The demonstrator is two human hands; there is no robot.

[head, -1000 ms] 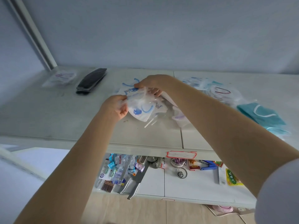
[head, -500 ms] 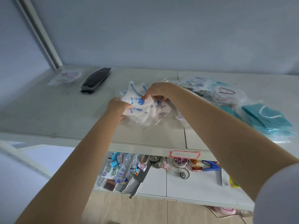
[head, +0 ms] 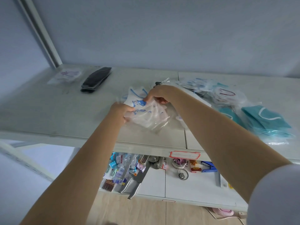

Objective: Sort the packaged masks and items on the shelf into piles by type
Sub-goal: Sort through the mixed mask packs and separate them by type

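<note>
Both hands hold a bundle of white masks with blue print (head: 142, 111) in clear wrappers, at the middle of the white shelf (head: 56, 114). My left hand (head: 121, 111) grips the bundle's near left edge. My right hand (head: 158, 95) pinches its far top edge. A stack of black masks (head: 95, 79) lies at the back left, with a clear packet bearing a purple print (head: 67, 76) further left. A stack of teal masks (head: 264, 120) sits at the right. Behind it a heap of mixed clear packets (head: 215, 90) spreads out.
A lower shelf (head: 194, 185) holds small packaged goods, knives (head: 134, 181), a blue stapler (head: 208, 166) and a sink strainer (head: 182, 174). A red-bordered label (head: 185, 154) is stuck on the upper shelf's front edge. A white upright post (head: 42, 34) stands at the back left.
Both hands have gathered the blue-printed masks together and turned the bundle; the view has shifted slightly, so everything sits a little to the right of where it was.
</note>
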